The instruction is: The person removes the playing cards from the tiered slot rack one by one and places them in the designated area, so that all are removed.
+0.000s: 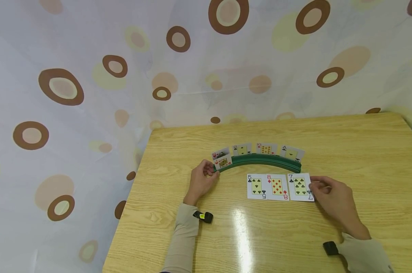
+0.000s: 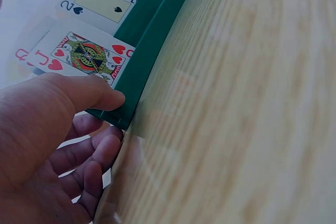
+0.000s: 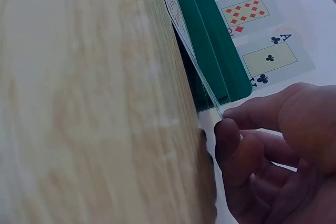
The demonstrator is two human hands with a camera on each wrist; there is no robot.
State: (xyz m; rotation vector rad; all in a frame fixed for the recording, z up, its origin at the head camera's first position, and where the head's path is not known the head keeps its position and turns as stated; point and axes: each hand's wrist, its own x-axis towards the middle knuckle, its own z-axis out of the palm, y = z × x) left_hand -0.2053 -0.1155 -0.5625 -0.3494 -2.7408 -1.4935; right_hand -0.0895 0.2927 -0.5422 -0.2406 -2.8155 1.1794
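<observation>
Green card rack (image 1: 260,158) stands on the counter (image 1: 165,151), my left hand (image 1: 200,180) pinching its end, likely for steadiness; in front, my right hand (image 1: 335,197) edge-pinches the seven of clubs (image 1: 299,187), face readable.

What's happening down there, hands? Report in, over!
Left fingers gripping green holder by its left end. Right fingers pinching seven of clubs. Eight of diamonds beside it. Nothing visible between seven and holder.
</observation>
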